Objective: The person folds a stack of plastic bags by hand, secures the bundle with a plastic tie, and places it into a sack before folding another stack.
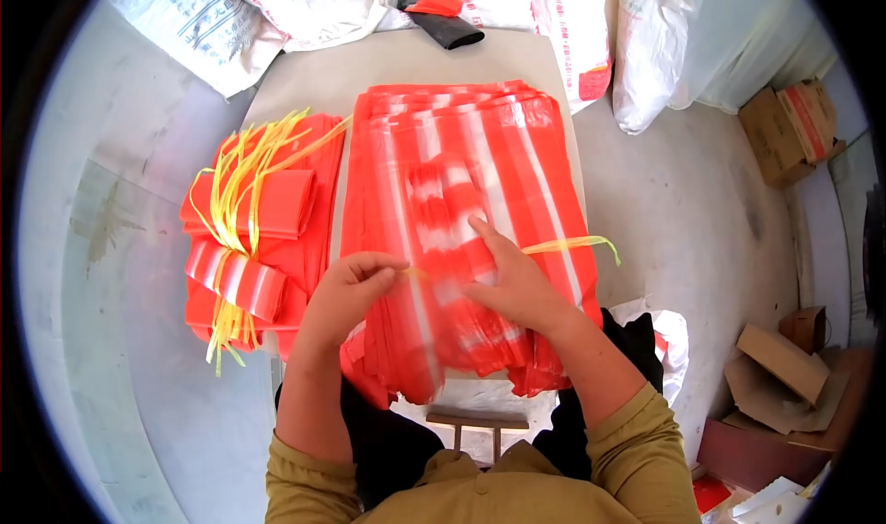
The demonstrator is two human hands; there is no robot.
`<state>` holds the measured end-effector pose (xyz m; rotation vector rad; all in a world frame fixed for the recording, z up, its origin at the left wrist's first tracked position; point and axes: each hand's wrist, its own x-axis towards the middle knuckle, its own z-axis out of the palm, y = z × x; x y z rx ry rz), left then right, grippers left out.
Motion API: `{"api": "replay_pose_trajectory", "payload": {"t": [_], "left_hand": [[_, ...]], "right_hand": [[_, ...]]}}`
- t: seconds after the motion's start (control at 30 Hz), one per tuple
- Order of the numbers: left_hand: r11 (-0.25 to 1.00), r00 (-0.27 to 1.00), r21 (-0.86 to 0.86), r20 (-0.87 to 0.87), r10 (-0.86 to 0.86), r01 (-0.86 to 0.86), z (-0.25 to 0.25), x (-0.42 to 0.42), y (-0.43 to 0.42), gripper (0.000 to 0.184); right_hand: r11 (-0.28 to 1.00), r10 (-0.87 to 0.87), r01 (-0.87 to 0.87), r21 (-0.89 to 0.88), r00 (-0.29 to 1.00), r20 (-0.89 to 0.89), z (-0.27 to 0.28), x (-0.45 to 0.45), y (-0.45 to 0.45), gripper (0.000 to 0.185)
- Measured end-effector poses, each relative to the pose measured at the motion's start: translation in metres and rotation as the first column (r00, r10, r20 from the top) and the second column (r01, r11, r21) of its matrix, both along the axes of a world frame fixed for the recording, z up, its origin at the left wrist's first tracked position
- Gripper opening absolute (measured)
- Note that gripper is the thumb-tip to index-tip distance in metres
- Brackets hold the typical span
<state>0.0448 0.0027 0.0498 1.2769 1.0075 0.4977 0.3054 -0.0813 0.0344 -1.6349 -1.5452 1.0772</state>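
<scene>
Red-and-white striped plastic bags (544,173) lie in a flat stack in front of me. On top rests a narrow folded bundle of the same bags (443,206). A yellow strip (563,244) crosses the stack at the bundle; its loose end sticks out to the right, and its middle is hidden. My left hand (355,289), left of the bundle, pinches the strip's other end between thumb and forefinger. My right hand (517,284) lies on the bundle's right side, thumb and forefinger apart. The bags' lower part is blurred.
To the left are folded red bundles (268,201) with many yellow strips (242,183) draped over them. White printed sacks (577,35) and a black roll (448,30) are at the table's (314,77) far end. Cardboard boxes (784,132) stand on the floor at right.
</scene>
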Motion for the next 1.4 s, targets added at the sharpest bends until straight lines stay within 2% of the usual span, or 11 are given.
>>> {"api": "replay_pose_trajectory", "payload": {"t": [0.17, 0.33, 0.43, 0.63, 0.73, 0.8, 0.93, 1.03, 1.13, 1.3, 1.4], "left_hand": [[0.964, 0.955, -0.263, 0.280, 0.100, -0.024, 0.005, 0.020, 0.000, 0.025], [0.995, 0.998, 0.097, 0.065, 0.004, -0.010, -0.022, 0.050, -0.010, 0.021], [0.969, 0.999, 0.248, -0.021, 0.025, -0.019, -0.028, 0.064, -0.016, 0.015], [0.928, 0.999, 0.370, 0.003, 0.037, -0.035, -0.020, 0.080, -0.021, 0.014], [0.915, 1.000, 0.404, 0.002, 0.015, -0.014, -0.022, 0.082, -0.021, 0.014], [0.912, 1.000, 0.410, 0.013, 0.000, -0.005, -0.025, 0.084, -0.021, 0.014], [0.892, 0.998, 0.450, 0.014, -0.060, 0.047, -0.025, 0.086, -0.020, 0.014], [0.901, 0.995, 0.430, 0.051, -0.087, 0.057, -0.026, 0.085, -0.019, 0.014], [0.912, 0.993, 0.404, 0.063, -0.101, 0.067, -0.026, 0.087, -0.020, 0.014], [0.924, 0.996, 0.379, 0.053, -0.078, 0.052, -0.029, 0.089, -0.022, 0.021], [0.994, 0.988, 0.087, 0.146, 0.051, -0.065, -0.029, 0.093, -0.022, 0.030]], "right_hand": [[1.000, 0.012, -0.014, 0.009, 0.981, 0.192, 0.011, 0.013, -0.001, 0.065], [0.983, -0.050, -0.062, 0.175, 0.818, 0.573, -0.002, 0.032, -0.005, 0.041], [0.937, -0.127, -0.127, 0.326, 0.744, 0.655, -0.010, 0.040, -0.009, 0.025], [0.945, -0.094, -0.186, 0.267, 0.630, 0.771, 0.007, 0.054, -0.012, 0.011], [1.000, -0.015, 0.006, 0.021, 0.879, 0.476, 0.017, 0.057, -0.010, 0.015], [0.997, -0.066, 0.066, -0.031, 0.998, 0.018, 0.015, 0.056, -0.007, 0.020], [0.988, -0.126, 0.051, -0.149, 0.820, -0.558, -0.007, 0.053, 0.001, 0.028], [0.971, -0.205, 0.081, -0.223, 0.763, -0.613, -0.012, 0.053, 0.003, 0.028], [0.989, -0.145, 0.112, -0.092, 0.784, -0.603, 0.008, 0.049, 0.001, 0.027], [0.995, -0.053, 0.081, 0.056, 0.921, -0.385, 0.008, 0.033, 0.000, 0.021], [0.995, 0.030, -0.002, 0.098, 0.957, -0.289, 0.006, 0.028, -0.001, 0.021]]}}
